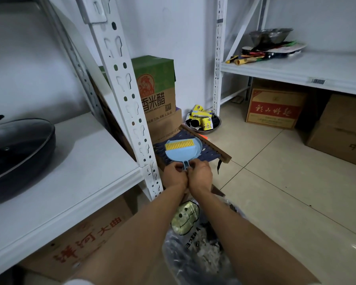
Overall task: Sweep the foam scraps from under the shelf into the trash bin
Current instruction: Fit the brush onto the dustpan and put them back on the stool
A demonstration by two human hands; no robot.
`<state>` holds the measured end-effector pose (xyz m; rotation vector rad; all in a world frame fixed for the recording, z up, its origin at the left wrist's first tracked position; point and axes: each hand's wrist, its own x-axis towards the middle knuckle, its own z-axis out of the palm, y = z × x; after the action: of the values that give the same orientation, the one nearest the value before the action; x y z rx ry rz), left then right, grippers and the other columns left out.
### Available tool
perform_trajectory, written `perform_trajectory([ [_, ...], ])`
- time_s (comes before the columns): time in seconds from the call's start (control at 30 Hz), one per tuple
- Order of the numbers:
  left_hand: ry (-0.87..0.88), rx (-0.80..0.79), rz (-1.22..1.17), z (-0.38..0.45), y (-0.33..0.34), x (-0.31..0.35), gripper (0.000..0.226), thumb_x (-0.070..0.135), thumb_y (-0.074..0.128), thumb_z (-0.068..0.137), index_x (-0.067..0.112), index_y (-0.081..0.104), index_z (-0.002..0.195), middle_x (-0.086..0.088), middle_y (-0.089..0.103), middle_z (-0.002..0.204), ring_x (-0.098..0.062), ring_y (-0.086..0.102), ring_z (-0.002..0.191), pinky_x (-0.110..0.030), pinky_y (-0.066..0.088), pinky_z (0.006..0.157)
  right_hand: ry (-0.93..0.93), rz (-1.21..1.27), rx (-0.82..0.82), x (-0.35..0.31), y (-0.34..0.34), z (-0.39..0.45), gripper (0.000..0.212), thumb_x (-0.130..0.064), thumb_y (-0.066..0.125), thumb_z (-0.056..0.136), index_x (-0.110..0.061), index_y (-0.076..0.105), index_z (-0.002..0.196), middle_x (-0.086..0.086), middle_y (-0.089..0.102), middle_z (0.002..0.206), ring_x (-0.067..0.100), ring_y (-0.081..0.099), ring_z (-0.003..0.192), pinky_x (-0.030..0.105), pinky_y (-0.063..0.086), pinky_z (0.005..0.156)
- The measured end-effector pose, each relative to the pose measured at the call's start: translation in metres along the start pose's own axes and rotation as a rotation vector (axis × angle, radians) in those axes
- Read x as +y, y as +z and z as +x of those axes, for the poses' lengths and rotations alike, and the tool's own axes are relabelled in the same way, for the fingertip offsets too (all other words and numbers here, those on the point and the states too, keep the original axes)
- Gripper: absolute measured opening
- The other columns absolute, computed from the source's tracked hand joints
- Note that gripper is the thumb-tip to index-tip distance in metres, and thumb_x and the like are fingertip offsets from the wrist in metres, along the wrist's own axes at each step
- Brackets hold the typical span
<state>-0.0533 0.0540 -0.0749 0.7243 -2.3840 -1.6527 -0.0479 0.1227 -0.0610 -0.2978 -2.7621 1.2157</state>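
A small blue dustpan (178,151) with a yellow brush (179,145) lying in it is held out in the middle of the scene, above a dark stool-like frame (206,150) set near the white shelf post (123,95). Its short handle is pinched from both sides: the left hand (175,175) is closed on it from the left, the right hand (199,176) from the right, the two hands touching. Whether the handle is being pulled apart from the brush or merely steadied cannot be told.

Near the viewer, below the forearms, a clear plastic-lined bin (195,249) is seen, with pale shredded bits inside that may be foam scraps; this suggests some sweeping is already done, though it is only a judgement. No scraps are visible in the dustpan, and none can be made out on the tiled floor (286,182). The space under the near left shelf (66,182) is filled by a cardboard box (84,239), so anything left there is hidden. The task is judged to be either just starting or near its close.
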Motion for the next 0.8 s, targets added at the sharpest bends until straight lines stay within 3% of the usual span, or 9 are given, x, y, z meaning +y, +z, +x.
perform_trajectory([
  [0.37,0.066,-0.1,0.099,0.005,0.0,-0.002,0.034,0.008,0.062,0.089,0.016,0.066,0.123,-0.006,0.069,0.125,-0.025,0.063,0.116,-0.04,0.048,0.107,-0.035,0.016,0.034,0.003,0.005,0.001,0.028,-0.018,0.05,0.096,-0.015,0.06,0.122,0.013,0.054,0.123,0.027,0.061,0.105,0.035,0.048,0.092],
  [0.8,0.008,-0.227,0.109,0.006,-0.008,0.001,0.038,0.01,0.054,0.093,0.019,0.059,0.13,-0.009,0.063,0.132,-0.031,0.063,0.114,-0.049,0.053,0.1,-0.031,-0.045,-0.09,0.0,-0.001,0.002,0.032,-0.018,0.044,0.097,-0.014,0.06,0.125,0.015,0.047,0.13,0.03,0.059,0.11,0.037,0.046,0.097],
])
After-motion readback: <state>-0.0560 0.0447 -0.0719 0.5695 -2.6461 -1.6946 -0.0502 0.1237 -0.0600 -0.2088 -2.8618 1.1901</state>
